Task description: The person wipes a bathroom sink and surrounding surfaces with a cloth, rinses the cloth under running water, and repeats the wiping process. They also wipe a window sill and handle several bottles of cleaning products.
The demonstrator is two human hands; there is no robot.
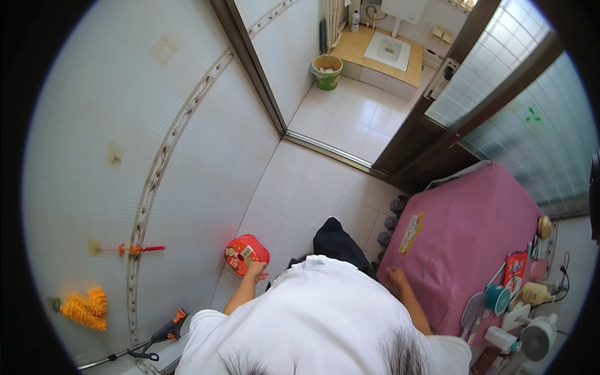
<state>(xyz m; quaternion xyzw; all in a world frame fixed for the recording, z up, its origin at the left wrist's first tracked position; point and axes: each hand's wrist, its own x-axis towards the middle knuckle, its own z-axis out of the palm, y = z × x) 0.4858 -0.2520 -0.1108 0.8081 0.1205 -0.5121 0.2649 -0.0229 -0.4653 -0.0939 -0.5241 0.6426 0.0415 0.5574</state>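
Observation:
My left hand (pixel 257 271) is low at my left side, overlapping the near edge of a red plastic stool (pixel 241 254) with a flower print and a slot in its top. Whether the fingers touch or grip the stool, I cannot tell. The stool is close to the tiled wall on the left. My right hand (pixel 396 277) hangs at my right side with its fingers curled, in front of a pink fabric cover (pixel 450 243). Nothing shows in that hand, but the inside of it is hidden.
Ahead, a door track (pixel 328 149) crosses the floor before a squat toilet (pixel 388 49) on a raised step and a green bin (pixel 326 72). Purple dumbbells (pixel 390 222) line the pink cover's foot. Bottles, a hairbrush (pixel 471 309) and a small fan (pixel 536 337) are at right.

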